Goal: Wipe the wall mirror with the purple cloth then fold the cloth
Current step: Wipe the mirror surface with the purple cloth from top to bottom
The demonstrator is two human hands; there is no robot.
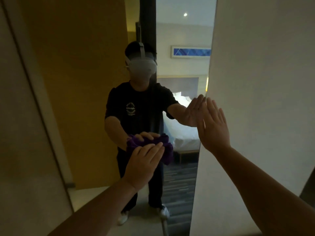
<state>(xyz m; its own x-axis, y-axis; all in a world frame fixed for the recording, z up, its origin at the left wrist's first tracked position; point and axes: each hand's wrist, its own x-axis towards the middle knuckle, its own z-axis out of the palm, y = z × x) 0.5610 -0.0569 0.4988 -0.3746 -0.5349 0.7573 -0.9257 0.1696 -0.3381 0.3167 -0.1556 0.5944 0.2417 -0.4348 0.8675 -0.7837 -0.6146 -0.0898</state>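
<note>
A: What might go wrong here?

B: The left hand presses the bunched purple cloth on the wall mirror with straight fingers, so I judge it could slip out. The right hand, flat and holding nothing, may smear the mirror's right edge.

A: And the room?

B: Dim; a white bed and framed picture show in the reflection.

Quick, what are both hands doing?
Left hand: open, flat fingers pressing the purple cloth on the mirror.
Right hand: open, flat at the mirror's edge.
</note>
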